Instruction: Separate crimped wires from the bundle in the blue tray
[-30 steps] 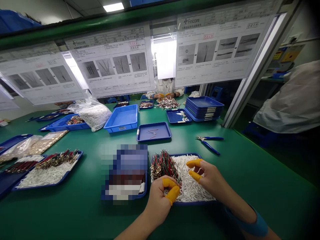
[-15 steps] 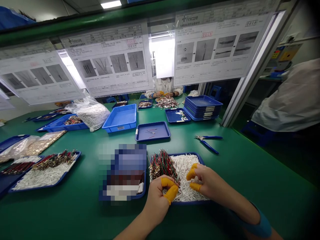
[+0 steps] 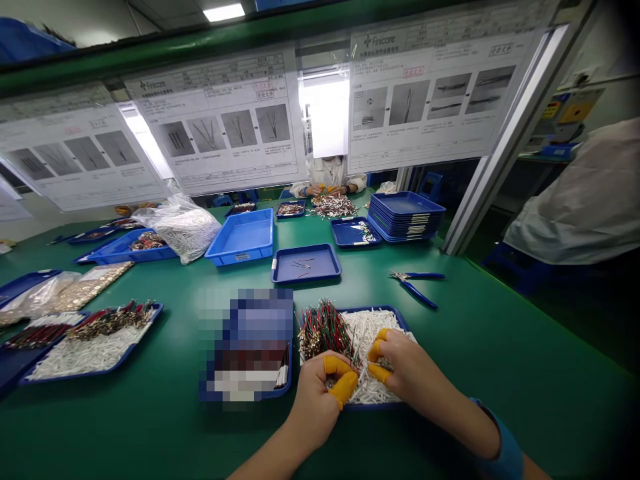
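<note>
Over the near edge of a blue tray [image 3: 400,317], my left hand [image 3: 325,393] pinches thin dark and red wires between yellow-covered fingertips. My right hand [image 3: 405,370] is just right of it, over the white tubes [image 3: 373,327]. Its yellow-covered thumb and finger are close together, and what lies between them is too small to make out. A bundle of red and green wires [image 3: 325,327] with metallic ends fills the tray's left part. Left of this tray is another blue tray [image 3: 287,390], partly blurred, with white pieces in it.
Blue-handled pliers [image 3: 417,290] lie at right. Ahead are a flat blue tray [image 3: 330,273] with a few wires, a lighter blue bin [image 3: 240,237] and stacked trays [image 3: 406,220]. Another loaded tray [image 3: 107,365] is at left. A person [image 3: 327,175] sits across the table.
My right hand has moved left, closer to my left hand, and its fingertips have drawn nearer together. My left hand has hardly moved.
</note>
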